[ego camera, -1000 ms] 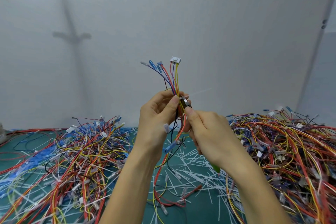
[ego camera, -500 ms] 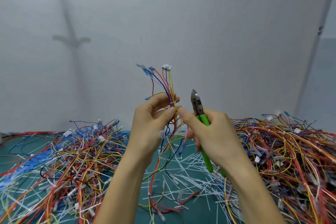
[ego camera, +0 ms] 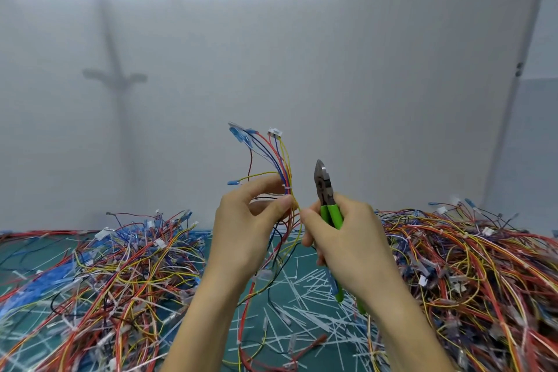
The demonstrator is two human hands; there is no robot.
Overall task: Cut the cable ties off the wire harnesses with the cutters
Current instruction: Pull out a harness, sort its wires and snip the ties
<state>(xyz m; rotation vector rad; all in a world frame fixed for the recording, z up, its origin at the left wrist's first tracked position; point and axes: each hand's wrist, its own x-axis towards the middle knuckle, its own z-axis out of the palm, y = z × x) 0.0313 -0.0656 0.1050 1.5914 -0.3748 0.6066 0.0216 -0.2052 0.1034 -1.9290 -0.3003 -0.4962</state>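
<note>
My left hand pinches a thin wire harness of red, blue and yellow wires and holds it upright in front of me. A white connector and blue terminals top the harness, and its tail hangs down to the mat. A small white cable tie wraps the wires just above my left thumb. My right hand grips the green-handled cutters, jaws pointing up and closed, a little right of the harness. My right fingertips touch the wires below the tie.
A heap of tangled harnesses lies on the left of the green mat, and a larger heap lies on the right. Several cut white ties litter the mat between them. A grey wall stands close behind.
The cutters came off the harness, where their jaws sat a second ago, and now stand upright to its right. The harness wires have spread apart at the top.
</note>
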